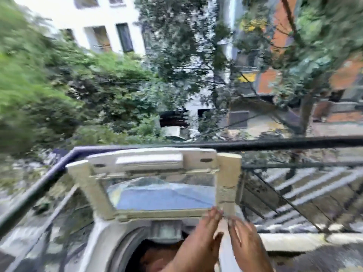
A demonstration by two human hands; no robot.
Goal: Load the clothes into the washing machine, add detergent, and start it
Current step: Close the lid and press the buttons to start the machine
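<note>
Here the top-loading washing machine (102, 236) stands on a balcony, close against a dark railing (275, 143), with its lid (155, 183) raised and folded upright at the back of the opening. The lid is a pale, worn frame around a clear window, and the view is blurred throughout. Below it the round drum (135, 250) is open, and something brownish, probably clothes (157, 258), lies inside, though the blur makes it hard to say more.

Both hands reach up to the lower right corner of the lid. The left hand (198, 240) has its fingers straight and together, the tips touching the lid's bottom edge. The right hand (245, 244) is just beside it, fingers also stretched out flat, tips at the lid's right side strip. Neither hand holds anything.

Beyond the railing there are trees (176, 55), a white building (102, 30) with windows, and an orange wall (282, 22) on the right. To the right of the machine a slatted metal grille (306, 195) slopes down.
</note>
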